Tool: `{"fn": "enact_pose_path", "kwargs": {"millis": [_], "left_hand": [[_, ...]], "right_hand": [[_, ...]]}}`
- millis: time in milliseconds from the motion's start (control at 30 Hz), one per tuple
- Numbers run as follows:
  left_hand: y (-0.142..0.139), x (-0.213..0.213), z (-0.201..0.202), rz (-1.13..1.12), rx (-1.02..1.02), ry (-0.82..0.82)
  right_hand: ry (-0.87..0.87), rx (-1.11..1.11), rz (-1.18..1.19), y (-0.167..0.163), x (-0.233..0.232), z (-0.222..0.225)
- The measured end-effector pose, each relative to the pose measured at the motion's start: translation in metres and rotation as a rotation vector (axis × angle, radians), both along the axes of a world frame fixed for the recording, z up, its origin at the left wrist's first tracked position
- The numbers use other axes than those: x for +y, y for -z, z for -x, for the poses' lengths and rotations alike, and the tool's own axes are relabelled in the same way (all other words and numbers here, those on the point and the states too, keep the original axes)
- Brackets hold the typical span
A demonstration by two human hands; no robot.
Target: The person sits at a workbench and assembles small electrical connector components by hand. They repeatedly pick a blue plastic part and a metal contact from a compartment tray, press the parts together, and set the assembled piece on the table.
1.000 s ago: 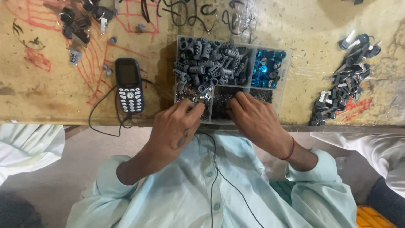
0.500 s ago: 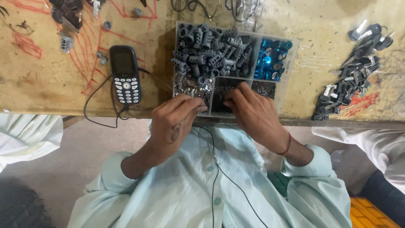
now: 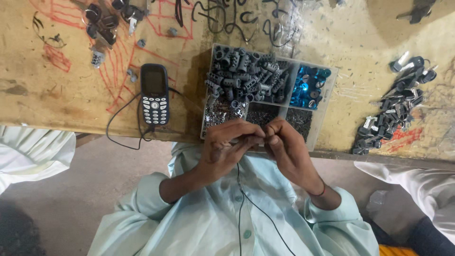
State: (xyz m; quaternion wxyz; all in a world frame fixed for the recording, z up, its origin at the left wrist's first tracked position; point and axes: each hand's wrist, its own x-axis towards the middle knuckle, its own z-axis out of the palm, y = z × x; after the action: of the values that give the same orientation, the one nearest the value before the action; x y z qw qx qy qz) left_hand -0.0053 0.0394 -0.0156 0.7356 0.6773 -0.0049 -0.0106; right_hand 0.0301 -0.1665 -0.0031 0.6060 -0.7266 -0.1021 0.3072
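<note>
From the head view, both hands meet just below the centre of the frame, at the near edge of the desk (image 3: 57,95). The left hand (image 3: 227,147) is curled, its fingers pinched around a small part (image 3: 259,139) that is mostly hidden; I cannot tell what it is. The right hand (image 3: 289,149) is clenched too, fingertips pressed against the same small part, so the two hands touch there.

Right above the hands sits a clear plastic tray (image 3: 332,95) with compartments. Its big upper compartment is heaped with grey metal cylinders (image 3: 246,78), the upper right one holds shiny blue pieces (image 3: 308,87), and the lower ones hold tiny silvery bits (image 3: 222,111).

To the left of the tray lies a dark push-button phone (image 3: 154,94) with a thin black cable (image 3: 118,132) looping off the desk edge. At the right of the frame lies a pile of black-headed keys (image 3: 393,111). In the upper left, more dark parts (image 3: 102,21) lie among red scribbles. A black cord (image 3: 256,208) runs down the person's pale green shirt (image 3: 213,223).
</note>
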Motion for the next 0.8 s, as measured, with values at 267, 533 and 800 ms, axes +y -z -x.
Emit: {"fn": "enact_pose_path", "kwargs": {"millis": [267, 533, 800], "left_hand": [[0.009, -0.012, 0.003, 0.236, 0.114, 0.039], [0.009, -0.008, 0.002, 0.179, -0.058, 0.062], [0.002, -0.013, 0.010, -0.113, -0.189, -0.051]], "right_hand": [[0.054, -0.200, -0.024, 0.008, 0.008, 0.004], [0.201, 0.243, -0.222, -0.001, 0.012, 0.016], [0.285, -0.143, -0.159, 0.008, 0.015, 0.027]]}}
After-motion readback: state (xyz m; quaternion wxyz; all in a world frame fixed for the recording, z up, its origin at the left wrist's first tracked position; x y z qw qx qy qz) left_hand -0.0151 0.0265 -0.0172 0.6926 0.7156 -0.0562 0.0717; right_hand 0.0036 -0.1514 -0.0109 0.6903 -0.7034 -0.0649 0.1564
